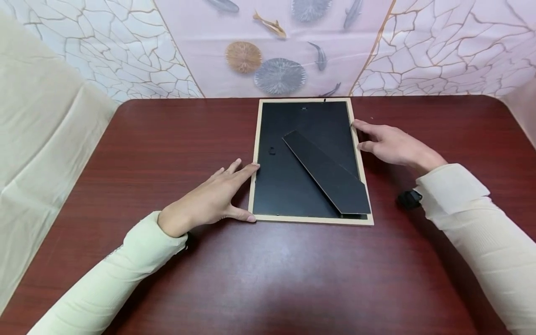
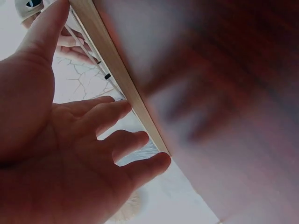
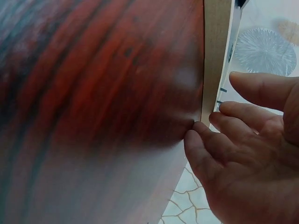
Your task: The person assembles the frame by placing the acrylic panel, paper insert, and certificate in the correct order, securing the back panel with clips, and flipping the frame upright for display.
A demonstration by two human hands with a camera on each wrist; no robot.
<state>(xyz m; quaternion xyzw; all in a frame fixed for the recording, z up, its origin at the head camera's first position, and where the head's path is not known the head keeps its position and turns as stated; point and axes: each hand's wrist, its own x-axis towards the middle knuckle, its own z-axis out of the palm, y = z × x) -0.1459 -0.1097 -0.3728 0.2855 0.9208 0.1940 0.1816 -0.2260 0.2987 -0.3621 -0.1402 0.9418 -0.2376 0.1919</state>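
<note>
A picture frame (image 1: 268, 186) with a light wooden edge and black backing lies face down on the table. Slanting across its back is a black easel stand (image 1: 326, 172), its wide end over the lower right corner. My left hand (image 1: 213, 195) touches the frame's left edge, thumb at the near left corner and fingers spread farther up. On the opposite side, my right hand (image 1: 393, 142) has fingertips and thumb against the upper right edge. In the left wrist view, the wooden edge (image 2: 117, 65) runs along the spread fingers. The right wrist view shows fingertips at the edge (image 3: 215, 56).
The dark red wooden table (image 1: 167, 135) extends to both sides and in front of the frame. Behind it hangs a patterned cloth (image 1: 280, 46) with fish and round shapes. Pale fabric (image 1: 42, 116) drapes on the left.
</note>
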